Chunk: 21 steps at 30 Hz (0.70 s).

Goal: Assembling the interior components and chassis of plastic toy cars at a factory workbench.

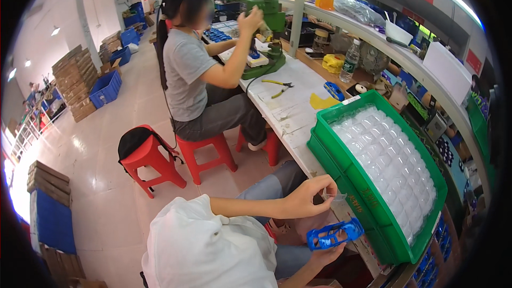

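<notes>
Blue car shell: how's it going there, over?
Right hand holding shell. Left hand pinching clear piece. Green crate close alongside, not between the hands.

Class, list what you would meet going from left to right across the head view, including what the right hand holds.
Tall cardboard stack → blue crate beside it → black-draped red stool → pliers → blue car shell in the right hand → white box on the shelf.

White-topped workbench (290, 116) has a green press (274, 21), yellow-handled pliers (276, 82), blue toy car (334, 91) and green crate (349, 202) on it.
</notes>
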Available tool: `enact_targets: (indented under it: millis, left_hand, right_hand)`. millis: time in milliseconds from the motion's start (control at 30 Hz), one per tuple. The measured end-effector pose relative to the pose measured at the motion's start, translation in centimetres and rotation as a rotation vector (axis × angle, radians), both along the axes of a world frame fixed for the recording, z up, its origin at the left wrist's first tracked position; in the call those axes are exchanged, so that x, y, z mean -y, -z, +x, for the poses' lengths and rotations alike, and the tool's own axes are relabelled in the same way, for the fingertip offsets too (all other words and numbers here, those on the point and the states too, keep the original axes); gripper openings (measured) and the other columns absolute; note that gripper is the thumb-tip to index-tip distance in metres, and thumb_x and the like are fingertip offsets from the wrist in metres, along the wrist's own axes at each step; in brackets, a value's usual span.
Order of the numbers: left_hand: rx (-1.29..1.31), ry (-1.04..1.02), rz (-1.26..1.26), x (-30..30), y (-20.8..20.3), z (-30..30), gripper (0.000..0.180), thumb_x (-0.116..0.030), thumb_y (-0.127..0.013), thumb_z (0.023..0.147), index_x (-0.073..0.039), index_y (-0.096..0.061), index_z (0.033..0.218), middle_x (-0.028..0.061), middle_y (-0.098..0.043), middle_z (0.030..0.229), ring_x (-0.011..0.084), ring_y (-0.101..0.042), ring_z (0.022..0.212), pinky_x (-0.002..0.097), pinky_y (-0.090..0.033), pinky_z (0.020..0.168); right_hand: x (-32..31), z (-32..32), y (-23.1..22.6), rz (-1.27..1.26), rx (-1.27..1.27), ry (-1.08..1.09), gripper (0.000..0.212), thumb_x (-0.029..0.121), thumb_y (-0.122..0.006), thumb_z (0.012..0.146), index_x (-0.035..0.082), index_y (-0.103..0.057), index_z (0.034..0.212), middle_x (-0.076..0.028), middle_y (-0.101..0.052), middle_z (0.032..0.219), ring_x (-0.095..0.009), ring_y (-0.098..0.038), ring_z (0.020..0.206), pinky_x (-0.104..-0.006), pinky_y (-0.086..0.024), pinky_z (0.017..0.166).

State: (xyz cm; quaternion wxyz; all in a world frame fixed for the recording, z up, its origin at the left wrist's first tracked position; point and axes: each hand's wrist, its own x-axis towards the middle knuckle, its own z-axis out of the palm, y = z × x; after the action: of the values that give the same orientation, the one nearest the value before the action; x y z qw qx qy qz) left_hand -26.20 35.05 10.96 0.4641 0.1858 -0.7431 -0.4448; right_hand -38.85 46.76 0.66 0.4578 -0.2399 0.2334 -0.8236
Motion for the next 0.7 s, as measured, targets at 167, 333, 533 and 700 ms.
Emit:
enact_targets:
  millis: [167, 333, 533, 700]
  left_hand:
    - [-0.086, -0.123, -0.146, -2.3, -0.6, 2.2, 0.014, 0.0, -0.055, 0.068, -0.002, -0.047, 0.08, 0.0087, -0.047, 0.075, 0.0209, -0.048, 0.072, 0.0295, -0.04, 0.065]
    - [-0.093, -0.268, -0.34, -3.5, -0.4, 6.0, 0.017, 0.003, -0.057, 0.066, -0.003, -0.049, 0.079, 0.0093, -0.048, 0.078, 0.0243, -0.049, 0.075, 0.0312, -0.041, 0.066]
    - [-0.165, -0.418, -0.598, -2.8, -0.8, 10.0, 0.021, 0.002, -0.06, 0.062, -0.004, -0.051, 0.081, 0.009, -0.047, 0.077, 0.0255, -0.048, 0.075, 0.0332, -0.041, 0.066]
    - [-0.206, -0.47, -0.759, -2.2, 0.0, 12.1, 0.023, -0.003, -0.061, 0.063, -0.005, -0.053, 0.085, 0.0079, -0.05, 0.082, 0.0249, -0.051, 0.079, 0.0338, -0.042, 0.069]
  right_hand:
    - [-0.2, 1.3, 1.0, -0.07, -0.194, 0.22, 0.037, 0.023, -0.047, 0.084, 0.0, -0.042, 0.113, -0.015, -0.049, 0.112, -0.025, -0.055, 0.08, -0.0344, -0.048, 0.068]
    - [0.7, 3.2, 0.2, 0.055, -0.465, 0.067, 0.04, 0.017, -0.045, 0.085, -0.001, -0.036, 0.12, -0.015, -0.043, 0.12, -0.028, -0.054, 0.092, -0.0365, -0.046, 0.078]
    - [3.5, 7.3, -2.2, -0.272, -0.1, -0.253, 0.061, 0.035, -0.053, 0.079, -0.002, -0.032, 0.124, -0.019, -0.035, 0.127, -0.033, -0.036, 0.116, -0.0442, -0.025, 0.1]
    - [5.0, 8.1, -3.3, -0.111, 0.323, -0.236, 0.057, 0.037, -0.048, 0.083, -0.003, -0.035, 0.122, -0.019, -0.041, 0.122, -0.032, -0.04, 0.113, -0.0408, -0.03, 0.098]
